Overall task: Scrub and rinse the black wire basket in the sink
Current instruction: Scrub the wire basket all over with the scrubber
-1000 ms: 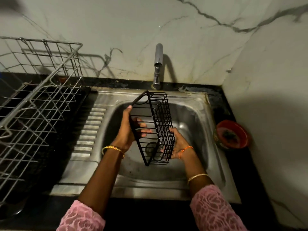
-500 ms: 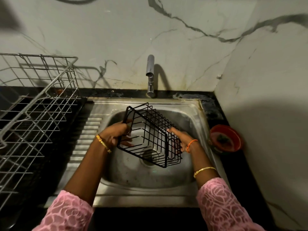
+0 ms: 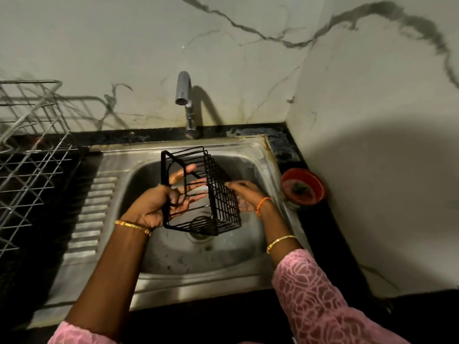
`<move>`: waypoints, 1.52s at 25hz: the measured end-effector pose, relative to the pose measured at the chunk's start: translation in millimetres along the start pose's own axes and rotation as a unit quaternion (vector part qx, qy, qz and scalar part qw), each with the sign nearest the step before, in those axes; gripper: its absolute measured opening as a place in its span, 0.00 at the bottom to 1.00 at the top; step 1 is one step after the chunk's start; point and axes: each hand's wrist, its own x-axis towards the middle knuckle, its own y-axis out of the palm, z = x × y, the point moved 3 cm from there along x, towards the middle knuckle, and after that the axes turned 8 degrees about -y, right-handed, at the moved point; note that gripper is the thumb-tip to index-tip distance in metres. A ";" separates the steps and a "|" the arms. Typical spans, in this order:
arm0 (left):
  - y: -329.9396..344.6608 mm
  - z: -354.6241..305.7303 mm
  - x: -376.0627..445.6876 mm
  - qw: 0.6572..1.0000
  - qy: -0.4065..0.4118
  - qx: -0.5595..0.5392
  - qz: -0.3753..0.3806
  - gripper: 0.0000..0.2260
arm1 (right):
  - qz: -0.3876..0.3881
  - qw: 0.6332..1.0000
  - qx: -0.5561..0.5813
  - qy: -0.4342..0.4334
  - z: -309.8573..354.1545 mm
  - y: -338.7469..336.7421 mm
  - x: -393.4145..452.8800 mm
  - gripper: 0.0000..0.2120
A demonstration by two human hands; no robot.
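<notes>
1. The basket is black wire, box-shaped, with close parallel bars on its sides and a solid dark rim around its open face. It is tipped on its side, open face toward the left.
2. It is held in the air above the sink bowl, over the drain, in front of and below the tap spout.
3. The left hand grips the rim: the thumb is hooked over the frame and the fingers reach straight into the open face. The fingers look wet.
4. The right hand lies against the outer right side of the basket, fingers extended along the bars, not curled around them.
5. No water stream is visible from the tap.
6. Edges: the sink bowl surrounds the basket with room on every side. A ribbed drainboard lies to the left, with a steel rack beyond it. A wall closes the right side.
7. A red bowl sits on the dark counter just right of the sink, apart from the right hand.
8. No brand, label or legible writing shows on any item.
</notes>
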 end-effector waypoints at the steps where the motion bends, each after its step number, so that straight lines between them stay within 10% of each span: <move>1: 9.9 0.6 2.6 1.000 -0.006 0.021 0.001 0.33 | -0.003 1.000 0.003 0.006 -2.1 -0.8 -6.1 0.20; 5: 30.3 2.0 11.3 0.996 -0.004 0.082 -0.024 0.27 | -0.142 0.983 -0.081 -0.083 8.9 -20.1 -35.4 0.04; 9: 28.7 3.2 14.4 0.997 0.002 0.069 -0.034 0.30 | -0.367 0.872 -0.268 -0.182 48.9 -94.0 -81.6 0.07; 13: 42.0 8.7 12.6 0.998 0.006 0.065 -0.014 0.29 | -0.265 0.885 -0.378 -0.062 47.6 -136.5 -81.5 0.16; 27: 30.5 17.6 29.1 0.998 0.016 0.054 -0.031 0.28 | -0.151 0.866 -0.476 -0.037 26.6 -135.8 -46.8 0.25; 38: 18.9 18.7 26.2 0.996 0.020 0.071 -0.044 0.28 | -0.232 0.881 -0.406 -0.069 49.1 -144.6 -49.8 0.19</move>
